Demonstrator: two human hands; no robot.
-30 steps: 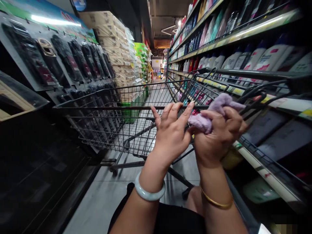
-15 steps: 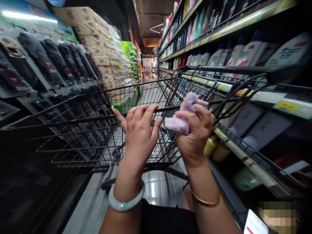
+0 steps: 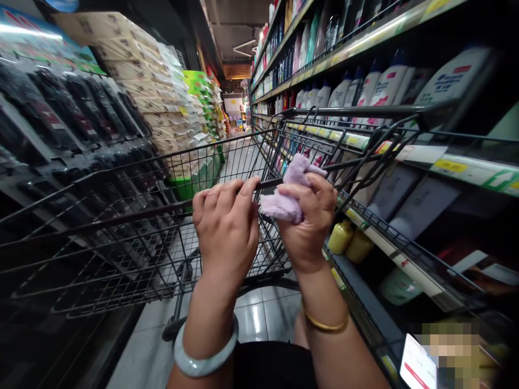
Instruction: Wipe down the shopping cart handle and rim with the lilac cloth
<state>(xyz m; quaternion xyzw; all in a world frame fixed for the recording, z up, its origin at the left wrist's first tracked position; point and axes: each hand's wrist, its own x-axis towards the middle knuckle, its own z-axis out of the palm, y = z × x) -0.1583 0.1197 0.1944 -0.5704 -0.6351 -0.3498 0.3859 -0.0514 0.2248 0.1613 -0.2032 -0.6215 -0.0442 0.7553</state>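
Note:
A dark wire shopping cart (image 3: pixel 133 259) fills the middle of the head view, and its near top rail runs crosswise under both hands. My left hand (image 3: pixel 225 227), with a pale bangle on the wrist, is closed with its fingers curled over that rail. In my right hand (image 3: pixel 306 221) is a bunched lilac cloth (image 3: pixel 281 208), gripped against the same rail. A gold bangle (image 3: pixel 324 321) circles the right wrist. The cart's raised handle bar (image 3: pixel 365 112) stretches to the right, beyond both hands. My right palm and part of the cloth are hidden.
Shelves of shampoo bottles (image 3: pixel 389 81) line the right side, close to the cart. Packaged dark goods (image 3: pixel 60 113) hang at left, beside stacked tissue packs (image 3: pixel 130 75). A tiled aisle floor (image 3: pixel 233 165) leads ahead. At lower right a phone screen (image 3: pixel 417 364) shows.
My left hand's fingers have closed over the rail; its outer finger was stretched out before. The scene has shifted a little leftward in view. The right hand still grips the cloth.

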